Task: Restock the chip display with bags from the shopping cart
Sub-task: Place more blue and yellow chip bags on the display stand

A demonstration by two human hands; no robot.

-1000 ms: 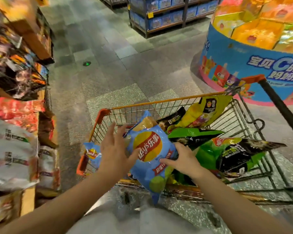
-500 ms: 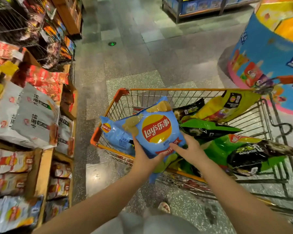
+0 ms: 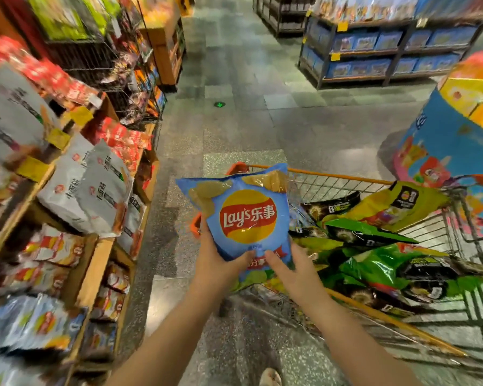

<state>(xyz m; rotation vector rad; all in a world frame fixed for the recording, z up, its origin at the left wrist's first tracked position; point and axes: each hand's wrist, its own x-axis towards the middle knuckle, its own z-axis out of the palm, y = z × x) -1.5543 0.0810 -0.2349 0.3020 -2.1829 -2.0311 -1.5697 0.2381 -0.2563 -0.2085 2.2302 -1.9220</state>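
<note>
- Head view: both hands are up front holding a blue Lay's chip bag (image 3: 248, 215) upright, logo facing the camera, right over the near left corner of the shopping cart (image 3: 346, 178).
- The left hand (image 3: 218, 264) grips the bag's lower left edge, thumb lying across the front and the other fingers tucked behind where they can't be seen.
- The right hand (image 3: 293, 270) pinches the bottom right corner, thumb on the front, rest of the fingers hidden behind the bag.
- The cart is an orange-rimmed wire one, sitting to the right, with a messy pile inside: green chip bags (image 3: 374, 263), a yellow-green bag (image 3: 393, 203) leaning on the far side, and some dark bags mixed in.
- On the left there's the chip display (image 3: 67, 271), wooden shelves, pretty blurry. Red-and-white bags (image 3: 50, 246) sit on a middle shelf, blue bags (image 3: 37, 324) on a lower one.
- Higher up on that same side are big grey-white sacks (image 3: 89, 185) and red packs (image 3: 123, 140).
- Far right is a round blue promo stand (image 3: 452, 143) with orange boxes on top, just behind the cart.
- Floor is grey stone tile (image 3: 234, 121).
</note>
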